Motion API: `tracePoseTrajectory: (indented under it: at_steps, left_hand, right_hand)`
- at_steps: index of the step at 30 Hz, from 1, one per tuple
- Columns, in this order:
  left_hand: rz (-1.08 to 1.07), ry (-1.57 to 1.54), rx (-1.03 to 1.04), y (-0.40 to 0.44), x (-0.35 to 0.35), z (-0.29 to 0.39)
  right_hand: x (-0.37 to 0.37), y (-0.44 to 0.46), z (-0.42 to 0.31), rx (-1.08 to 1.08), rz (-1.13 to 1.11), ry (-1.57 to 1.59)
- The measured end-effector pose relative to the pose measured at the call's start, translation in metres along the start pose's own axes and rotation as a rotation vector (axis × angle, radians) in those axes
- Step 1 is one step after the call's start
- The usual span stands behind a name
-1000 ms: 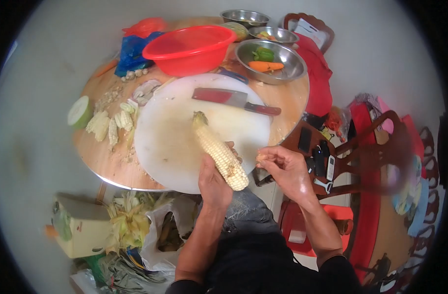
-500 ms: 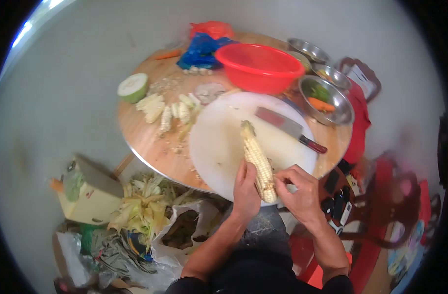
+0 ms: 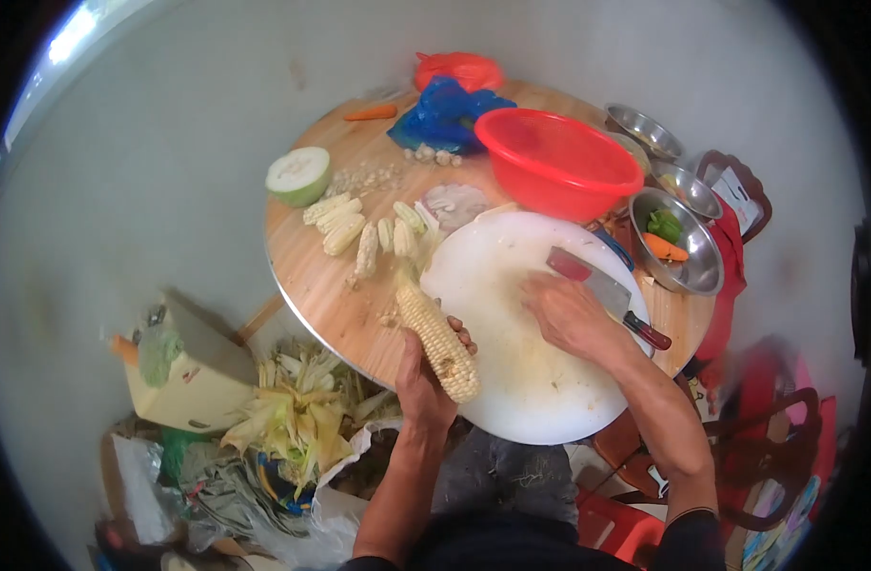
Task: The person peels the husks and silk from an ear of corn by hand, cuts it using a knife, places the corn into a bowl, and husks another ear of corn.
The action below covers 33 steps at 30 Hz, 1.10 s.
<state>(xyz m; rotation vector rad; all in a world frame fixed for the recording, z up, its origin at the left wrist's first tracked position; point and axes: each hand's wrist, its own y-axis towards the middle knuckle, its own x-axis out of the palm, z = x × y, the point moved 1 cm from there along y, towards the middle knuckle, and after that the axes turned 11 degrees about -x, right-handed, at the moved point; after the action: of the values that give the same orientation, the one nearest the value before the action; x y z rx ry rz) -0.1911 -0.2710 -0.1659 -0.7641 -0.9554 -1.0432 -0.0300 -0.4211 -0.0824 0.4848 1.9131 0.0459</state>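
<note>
Head view — corn cob (image 3: 437, 344) in left hand (image 3: 424, 379) — slanting down-right.

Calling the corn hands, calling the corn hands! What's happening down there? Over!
Left hand: grip on corn cob. Right hand: over white board, fingers blurred. Watch out: cleaver right beside that hand. Over.

Red plastic basin (image 3: 542, 181), crumpled blue bag (image 3: 442, 116) beside it, loose carrot (image 3: 371, 112), cut pale gourd (image 3: 299, 175), metal bowls (image 3: 704, 270)

The right hand (image 3: 576, 316) is blurred, its fingertips too indistinct to make out.
</note>
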Motion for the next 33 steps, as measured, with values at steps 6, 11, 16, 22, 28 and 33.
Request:
tracePoseTrajectory:
  at_steps: [6,11,16,22,28,33]
  left_hand:
    - [0.081,-0.025,-0.066,0.018,-0.006,-0.007]
    - [0.087,-0.041,-0.097,0.022,-0.006,-0.008]
    - [0.122,-0.040,-0.129,0.025,-0.009,-0.007]
    - [0.043,-0.043,-0.140,0.024,-0.004,-0.005]
    - [0.174,-0.039,-0.171,0.024,0.009,-0.001]
    - [0.120,-0.051,-0.226,0.024,0.008,0.000]
  right_hand:
    - [-0.006,0.084,0.037,0.284,-0.038,1.043]
    - [0.036,0.152,0.108,0.160,0.201,0.251]
    - [0.078,0.221,0.177,0.015,0.254,-0.186]
    - [0.105,0.232,0.162,-0.063,0.154,-0.489]
    - [0.103,0.219,0.176,-0.252,0.289,-0.555]
    - [0.061,0.210,0.142,-0.056,0.161,-0.384]
